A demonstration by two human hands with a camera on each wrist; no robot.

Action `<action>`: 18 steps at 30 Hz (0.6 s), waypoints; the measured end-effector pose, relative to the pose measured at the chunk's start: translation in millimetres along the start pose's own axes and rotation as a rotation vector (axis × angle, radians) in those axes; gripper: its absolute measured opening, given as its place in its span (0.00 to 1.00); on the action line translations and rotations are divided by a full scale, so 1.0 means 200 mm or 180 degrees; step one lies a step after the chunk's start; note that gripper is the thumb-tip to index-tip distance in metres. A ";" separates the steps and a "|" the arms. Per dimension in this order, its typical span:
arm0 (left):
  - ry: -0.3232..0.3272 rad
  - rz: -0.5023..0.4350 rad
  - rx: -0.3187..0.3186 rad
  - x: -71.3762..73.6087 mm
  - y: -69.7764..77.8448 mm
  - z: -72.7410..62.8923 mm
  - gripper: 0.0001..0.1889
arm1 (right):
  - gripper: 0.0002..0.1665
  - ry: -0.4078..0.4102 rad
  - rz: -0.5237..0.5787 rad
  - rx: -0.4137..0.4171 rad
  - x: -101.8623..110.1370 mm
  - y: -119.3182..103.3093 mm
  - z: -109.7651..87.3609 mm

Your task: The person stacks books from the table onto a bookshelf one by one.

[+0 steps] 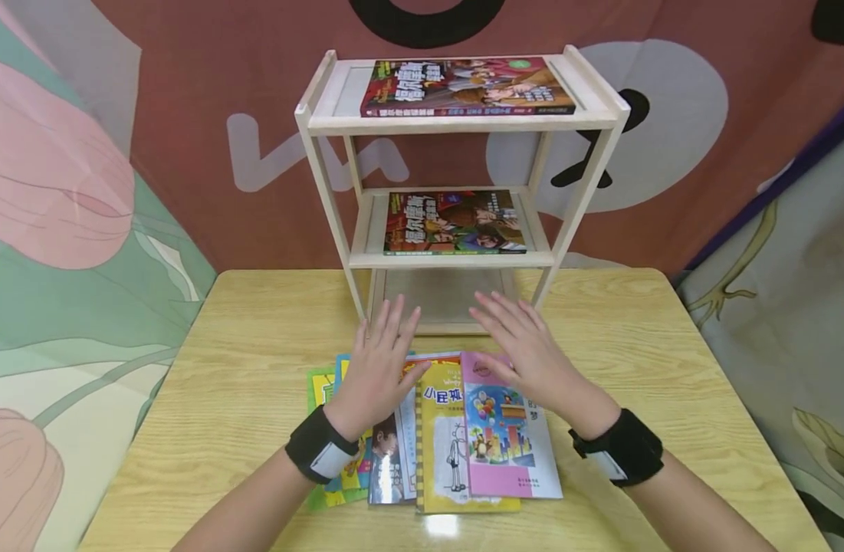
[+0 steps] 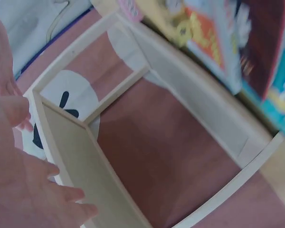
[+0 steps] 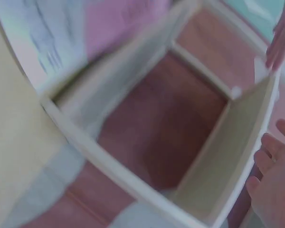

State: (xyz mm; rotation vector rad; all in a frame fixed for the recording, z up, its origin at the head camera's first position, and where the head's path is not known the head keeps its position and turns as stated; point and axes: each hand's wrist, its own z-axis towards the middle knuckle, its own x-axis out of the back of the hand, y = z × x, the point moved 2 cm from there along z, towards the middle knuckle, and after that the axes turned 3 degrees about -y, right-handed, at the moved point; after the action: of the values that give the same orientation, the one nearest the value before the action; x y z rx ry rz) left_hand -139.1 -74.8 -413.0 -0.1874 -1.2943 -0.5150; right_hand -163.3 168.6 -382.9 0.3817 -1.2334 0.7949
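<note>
Both hands are held out flat above a fanned row of books. My left hand [image 1: 376,379] has straight fingers over the left part of the row, near a dark-covered book [image 1: 385,468] and a green-edged book [image 1: 318,500]. My right hand [image 1: 539,364] is over the top of a pink book [image 1: 507,429], fingers stretched out. Between the hands a yellow book [image 1: 438,468] lies partly under the pink one. Neither hand grips anything; whether either touches the covers cannot be told. In the wrist views the left hand [image 2: 33,185] and right hand [image 3: 278,190] show extended fingers.
Behind the books stands a pale wooden three-tier shelf [image 1: 463,127]. One comic-style book [image 1: 463,88] lies on its top tier, another book [image 1: 456,222] on the middle tier. All stand on a wood-grain table [image 1: 601,322], with a printed curtain [image 1: 187,153] behind.
</note>
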 end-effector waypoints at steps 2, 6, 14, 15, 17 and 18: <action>-0.0088 -0.0018 0.0013 -0.02 0.00 -0.04 0.43 | 0.43 -0.0293 0.0051 -0.0035 -0.07 -0.05 -0.08; -0.0317 -0.0132 0.0062 -0.07 0.02 -0.12 0.43 | 0.53 -0.0754 0.0111 -0.0166 -0.21 -0.11 -0.22; -0.0540 -0.0305 0.0076 -0.11 0.09 -0.23 0.41 | 0.74 -0.1328 0.0232 -0.0270 -0.34 -0.23 -0.40; -0.0545 -0.0299 0.0089 -0.11 0.09 -0.23 0.41 | 0.76 -0.1391 0.0233 -0.0281 -0.35 -0.24 -0.42; -0.0566 -0.0285 0.0110 -0.11 0.10 -0.24 0.41 | 0.80 -0.1472 0.0254 -0.0315 -0.35 -0.26 -0.43; -0.0592 -0.0281 0.0125 -0.11 0.10 -0.24 0.40 | 0.81 -0.1465 0.0245 -0.0310 -0.35 -0.27 -0.44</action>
State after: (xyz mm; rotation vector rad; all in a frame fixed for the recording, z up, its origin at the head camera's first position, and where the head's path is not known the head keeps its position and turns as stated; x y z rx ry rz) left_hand -92.2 -71.3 -444.8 -0.1485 -1.4979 -0.5569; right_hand -72.0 166.9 -467.3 0.4547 -1.7185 0.7305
